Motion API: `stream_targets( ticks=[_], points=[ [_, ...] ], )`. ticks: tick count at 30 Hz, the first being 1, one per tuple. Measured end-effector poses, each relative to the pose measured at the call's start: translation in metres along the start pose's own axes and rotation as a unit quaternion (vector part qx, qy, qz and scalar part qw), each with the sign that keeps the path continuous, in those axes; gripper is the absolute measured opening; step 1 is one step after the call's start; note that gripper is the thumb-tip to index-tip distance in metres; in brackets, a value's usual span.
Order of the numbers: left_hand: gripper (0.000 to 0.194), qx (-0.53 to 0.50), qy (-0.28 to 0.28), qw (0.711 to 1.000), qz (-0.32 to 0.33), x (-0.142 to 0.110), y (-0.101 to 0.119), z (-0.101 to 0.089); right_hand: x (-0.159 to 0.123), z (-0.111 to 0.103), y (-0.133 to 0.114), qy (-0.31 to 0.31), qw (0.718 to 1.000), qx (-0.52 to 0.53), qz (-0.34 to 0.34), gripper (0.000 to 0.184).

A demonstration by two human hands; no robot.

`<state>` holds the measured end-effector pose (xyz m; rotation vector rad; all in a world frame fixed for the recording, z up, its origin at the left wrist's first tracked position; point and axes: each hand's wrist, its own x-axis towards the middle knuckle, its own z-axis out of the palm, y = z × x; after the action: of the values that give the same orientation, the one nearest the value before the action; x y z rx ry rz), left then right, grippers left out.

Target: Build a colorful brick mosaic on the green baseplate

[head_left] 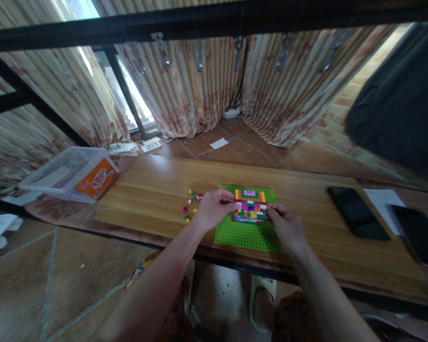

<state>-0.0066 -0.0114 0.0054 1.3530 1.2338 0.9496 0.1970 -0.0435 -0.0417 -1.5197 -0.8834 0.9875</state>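
Note:
A many-coloured build of toy bricks [250, 207] stands on a green studded baseplate [246, 236]. My left hand [216, 208] reaches in from the left, thumb and fingertips bent against the build's left edge. On the opposite edge, my right hand [286, 225] pinches near the build's right side. Both hands seem to hold the build between them; any small brick under the fingertips is hidden. Several loose bricks [187, 218] lie on the wood to the left of the baseplate, partly behind my left hand.
The wooden table [146, 204] has a clear plastic box [57, 183] with an orange label at its left end. A black phone [356, 212], white paper [383, 202] and a second dark device [419, 235] lie at the right. A black metal bar [214, 26] crosses above.

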Motion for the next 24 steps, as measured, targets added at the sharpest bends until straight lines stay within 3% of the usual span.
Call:
stream_targets(
  ticks=[6, 12, 20, 24],
  points=[
    [0.029, -0.151, 0.001, 0.985, -0.078, 0.003, -0.001, 0.003, 0.0, 0.001, 0.001, 0.004, 1.0, -0.006, -0.014, 0.038],
    [0.024, -0.203, 0.014, 0.971, -0.124, 0.003, -0.002, 0.007, 0.0, 0.001, 0.007, 0.005, 0.999, -0.029, -0.035, 0.038],
    [0.023, -0.195, 0.023, 0.977, -0.082, -0.002, -0.008, 0.012, 0.001, -0.001, 0.006, 0.007, 0.999, -0.032, -0.021, 0.038],
    [0.013, -0.141, 0.03, 0.988, -0.054, 0.002, -0.007, 0.0, 0.002, -0.004, 0.007, 0.001, 0.999, -0.033, -0.018, 0.035]
  ],
)
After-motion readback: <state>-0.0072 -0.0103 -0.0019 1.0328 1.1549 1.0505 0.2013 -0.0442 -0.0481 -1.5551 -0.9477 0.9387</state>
